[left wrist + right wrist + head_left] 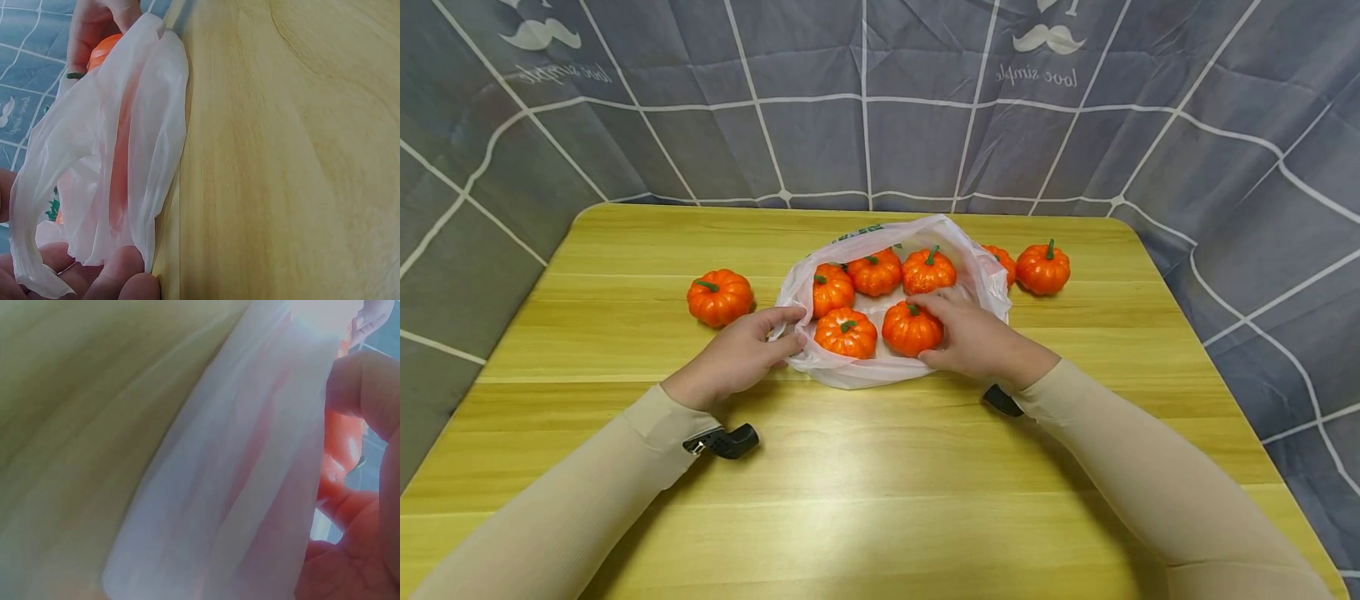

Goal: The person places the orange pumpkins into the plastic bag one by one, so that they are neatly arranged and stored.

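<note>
A thin white plastic bag (857, 377) lies with its mouth spread wide on the table. Several small orange pumpkins with green stems are inside, among them one at the front left (847, 335). My left hand (737, 354) pinches the bag's left edge; in the left wrist view its fingers (119, 270) curl at the bag's handle. Inside the front right of the bag, my right hand (973, 337) grips a pumpkin (912, 331) between thumb and fingers. The right wrist view shows that pumpkin (342, 440) behind the bag's translucent wall (250, 481).
One pumpkin (720, 297) sits on the wooden table (820, 500) left of the bag. To the right stands another pumpkin (1042, 268), beside one partly hidden by the bag (1002, 263). A grey curtain with white lines (917, 150) surrounds the table's back and sides.
</note>
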A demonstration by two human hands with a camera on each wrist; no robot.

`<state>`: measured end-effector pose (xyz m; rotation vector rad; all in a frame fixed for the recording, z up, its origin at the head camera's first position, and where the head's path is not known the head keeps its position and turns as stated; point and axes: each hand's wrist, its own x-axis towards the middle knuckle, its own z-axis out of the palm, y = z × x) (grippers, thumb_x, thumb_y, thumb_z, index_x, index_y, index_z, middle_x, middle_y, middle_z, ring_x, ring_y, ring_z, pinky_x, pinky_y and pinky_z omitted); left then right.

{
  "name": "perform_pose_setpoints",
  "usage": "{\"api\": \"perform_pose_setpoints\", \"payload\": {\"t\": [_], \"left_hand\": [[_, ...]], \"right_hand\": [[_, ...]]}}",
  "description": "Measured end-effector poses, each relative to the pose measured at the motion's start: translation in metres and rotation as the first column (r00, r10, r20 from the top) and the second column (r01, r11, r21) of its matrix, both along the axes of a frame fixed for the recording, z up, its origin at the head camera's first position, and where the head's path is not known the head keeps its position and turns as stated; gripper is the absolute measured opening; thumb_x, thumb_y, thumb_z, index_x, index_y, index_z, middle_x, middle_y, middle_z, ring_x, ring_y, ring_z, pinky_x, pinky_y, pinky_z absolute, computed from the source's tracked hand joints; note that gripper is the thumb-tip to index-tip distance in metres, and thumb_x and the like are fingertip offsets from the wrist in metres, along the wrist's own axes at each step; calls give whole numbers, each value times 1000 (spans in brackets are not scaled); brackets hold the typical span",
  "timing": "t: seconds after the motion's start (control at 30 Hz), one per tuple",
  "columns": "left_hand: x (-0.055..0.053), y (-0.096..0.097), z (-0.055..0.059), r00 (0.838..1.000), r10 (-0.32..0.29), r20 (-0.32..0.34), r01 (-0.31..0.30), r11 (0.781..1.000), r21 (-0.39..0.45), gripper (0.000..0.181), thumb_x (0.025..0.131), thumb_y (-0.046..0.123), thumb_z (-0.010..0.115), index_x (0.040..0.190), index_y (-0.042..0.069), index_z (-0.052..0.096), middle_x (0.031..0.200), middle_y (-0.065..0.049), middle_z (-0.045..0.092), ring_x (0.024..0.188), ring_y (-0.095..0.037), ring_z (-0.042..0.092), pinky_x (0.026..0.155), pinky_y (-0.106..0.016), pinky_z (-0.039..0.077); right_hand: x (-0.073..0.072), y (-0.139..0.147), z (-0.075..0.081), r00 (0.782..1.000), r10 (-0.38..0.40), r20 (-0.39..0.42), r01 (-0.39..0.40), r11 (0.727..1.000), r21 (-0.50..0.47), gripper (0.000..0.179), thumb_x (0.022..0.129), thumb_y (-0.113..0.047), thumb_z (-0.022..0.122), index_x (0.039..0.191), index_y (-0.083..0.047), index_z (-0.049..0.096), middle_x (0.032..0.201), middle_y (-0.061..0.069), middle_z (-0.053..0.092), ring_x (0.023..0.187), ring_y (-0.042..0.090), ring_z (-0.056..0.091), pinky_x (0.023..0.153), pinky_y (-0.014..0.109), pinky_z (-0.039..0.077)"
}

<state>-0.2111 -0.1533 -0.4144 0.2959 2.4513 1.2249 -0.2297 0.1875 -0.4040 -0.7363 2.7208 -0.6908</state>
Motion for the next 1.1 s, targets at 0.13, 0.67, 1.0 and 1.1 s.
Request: {"api": "perform_pose_setpoints", "payload": {"t": [0.13, 0.67, 1.0, 1.1], "left_hand": [[0, 0, 0, 1000, -3, -3, 3, 1000, -2, 60, 106, 37, 63, 157, 9, 49, 165, -16, 44, 91, -24, 72, 92, -35, 52], [-1, 0, -1, 1000, -7, 10, 7, 1000, -8, 62, 106, 40, 62, 158, 10, 48, 166, -15, 43, 92, -25, 71, 91, -35, 51], [-2, 1, -1, 1000, -9, 15, 9, 1000, -1, 61, 105, 38, 63, 158, 10, 48, 164, -15, 45, 93, -25, 72, 89, -34, 51], [-2, 1, -2, 1000, -4, 18, 4, 1000, -4, 61, 105, 39, 63, 158, 11, 49, 164, -14, 45, 92, -25, 71, 89, -34, 51]], "right_hand": [[1, 0, -1, 1000, -7, 7, 7, 1000, -2, 80, 86, -20, 82, 157, -13, 46, 148, 16, 51, 136, 32, 49, 119, 53, 42], [0, -1, -3, 1000, -10, 6, 10, 1000, -7, 80, 86, -21, 85, 156, -14, 47, 146, 14, 51, 135, 31, 50, 117, 52, 44], [1, 2, -3, 1000, -1, -7, 1, 1000, -18, 80, 85, -20, 85, 155, -14, 48, 146, 15, 51, 134, 32, 50, 116, 53, 44], [1, 1, -3, 1000, 2, -2, -2, 1000, -4, 80, 85, -22, 86, 155, -14, 47, 146, 15, 51, 134, 32, 50, 117, 53, 43]]}}
